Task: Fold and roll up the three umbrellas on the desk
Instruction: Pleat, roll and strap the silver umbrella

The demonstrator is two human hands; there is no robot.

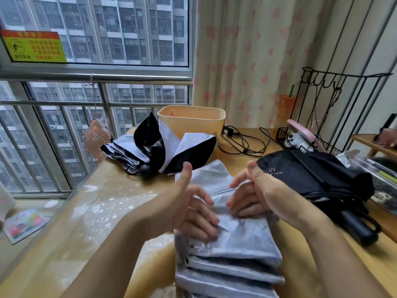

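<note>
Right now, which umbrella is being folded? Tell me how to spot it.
Look at the wooden desk by the window. At its front middle lies the silver umbrella, under the left hand and right hand. It alone is shiny grey; the black umbrella sits right, the black-and-white umbrella behind.

Pleated silver umbrella (pixel 236 244) lies central; black-white umbrella (pixel 154 147) behind, black umbrella (pixel 318 175) right.

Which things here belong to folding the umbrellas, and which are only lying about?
For the job:
- silver umbrella, touched by left hand and right hand
- black-and-white umbrella
- black umbrella

Lying about:
- yellow bin
- charger
- small fan
- orange cup
- booklet
</note>
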